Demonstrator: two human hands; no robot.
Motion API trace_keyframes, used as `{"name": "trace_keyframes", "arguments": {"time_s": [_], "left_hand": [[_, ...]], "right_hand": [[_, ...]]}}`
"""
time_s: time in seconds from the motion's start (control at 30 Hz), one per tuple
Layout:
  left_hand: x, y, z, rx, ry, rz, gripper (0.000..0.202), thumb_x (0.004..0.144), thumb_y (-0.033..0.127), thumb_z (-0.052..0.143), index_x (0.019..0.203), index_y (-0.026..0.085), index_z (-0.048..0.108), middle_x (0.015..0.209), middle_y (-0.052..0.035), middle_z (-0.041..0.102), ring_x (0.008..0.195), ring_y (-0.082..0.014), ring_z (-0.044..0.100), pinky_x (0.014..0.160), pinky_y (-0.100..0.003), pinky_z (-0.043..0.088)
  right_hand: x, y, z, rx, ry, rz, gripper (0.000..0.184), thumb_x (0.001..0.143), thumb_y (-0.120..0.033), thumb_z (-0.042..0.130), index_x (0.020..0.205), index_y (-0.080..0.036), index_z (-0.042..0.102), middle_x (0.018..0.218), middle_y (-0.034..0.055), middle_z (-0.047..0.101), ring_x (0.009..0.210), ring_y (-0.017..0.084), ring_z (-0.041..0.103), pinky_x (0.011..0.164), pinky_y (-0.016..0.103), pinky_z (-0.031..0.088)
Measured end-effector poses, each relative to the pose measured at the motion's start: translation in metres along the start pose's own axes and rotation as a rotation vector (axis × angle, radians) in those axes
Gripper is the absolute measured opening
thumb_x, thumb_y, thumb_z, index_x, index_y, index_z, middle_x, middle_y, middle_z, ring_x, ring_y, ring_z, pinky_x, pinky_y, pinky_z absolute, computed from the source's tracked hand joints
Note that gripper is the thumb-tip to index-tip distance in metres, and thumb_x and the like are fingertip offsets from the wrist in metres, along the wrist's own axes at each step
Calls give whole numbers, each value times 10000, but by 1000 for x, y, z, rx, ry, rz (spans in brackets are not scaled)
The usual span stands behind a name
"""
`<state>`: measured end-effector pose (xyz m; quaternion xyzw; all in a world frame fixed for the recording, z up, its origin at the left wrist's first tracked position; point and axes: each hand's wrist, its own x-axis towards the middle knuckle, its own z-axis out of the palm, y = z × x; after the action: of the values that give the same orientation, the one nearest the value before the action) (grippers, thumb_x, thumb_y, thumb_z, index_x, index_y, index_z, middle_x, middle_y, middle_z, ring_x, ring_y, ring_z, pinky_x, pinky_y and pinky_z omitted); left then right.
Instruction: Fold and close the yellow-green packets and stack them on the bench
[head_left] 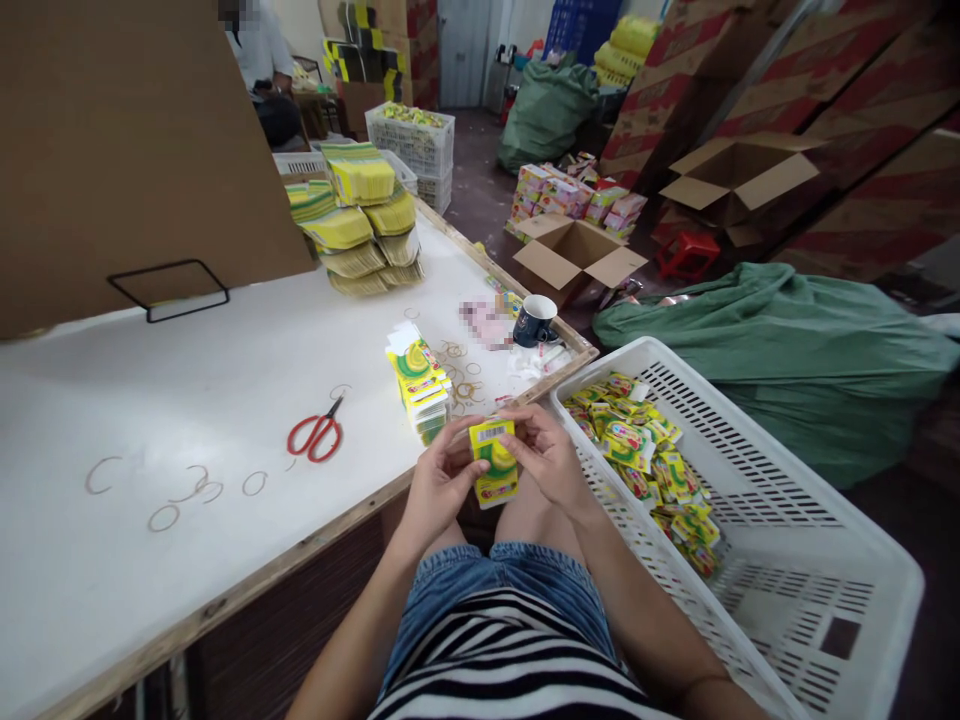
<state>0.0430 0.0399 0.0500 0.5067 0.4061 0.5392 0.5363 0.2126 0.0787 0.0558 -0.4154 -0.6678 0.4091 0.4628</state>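
Yellow packet [496, 470], one, held by two hands [444, 470] [551, 458].

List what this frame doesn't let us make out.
All in the head view:
yellow packet: far side turned away, fine print too small
left hand: some fingers hidden behind the packet
cardboard panel: cut off by left and top edges
pink item: blurred by pixelation
other person: partly hidden behind the panel

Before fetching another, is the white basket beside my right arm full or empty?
Partly full: the white basket holds yellow packets heaped toward its far end, slotted wall showing nearer.
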Motion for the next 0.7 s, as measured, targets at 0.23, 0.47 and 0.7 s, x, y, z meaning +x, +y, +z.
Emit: {"name": "trace_keyframes", "arguments": {"time_s": [0.23, 0.47, 0.7], "left_hand": [[40, -11, -40, 1040, 307, 247, 617, 876, 291, 605, 1433, 173, 368, 1500, -190, 420, 1447, -327, 279, 1177, -602, 158], [38, -26, -43, 1179, 123, 190, 638, 891, 285, 576, 1459, 173, 306, 1448, -176, 495, 1414, -297, 360, 1179, -623, 63], [30, -24, -47, 1073, 135, 279, 582, 895, 283, 565, 1433, 206, 358, 1388, -149, 567, 1319, -274, 503, 1190, -587, 140]], "right_hand": [[9, -10, -41, -554, 679, -224, 322, 804, -327, 687, 1080, -167, 643, 1113, 125, 614, 1031, 258, 538, 787, 368, 457], [39, 34, 18, -130, 278, 180, 370, 833, -460, 575, 995, -150, 697, 797, 56, 678, 631, 167, 542, 633, 298, 456], [74, 55, 68, 30, 163, 228, 362, 699, -490, 678, 810, -146, 699, 703, 32, 667, 541, 135, 512, 546, 259, 431]]}}
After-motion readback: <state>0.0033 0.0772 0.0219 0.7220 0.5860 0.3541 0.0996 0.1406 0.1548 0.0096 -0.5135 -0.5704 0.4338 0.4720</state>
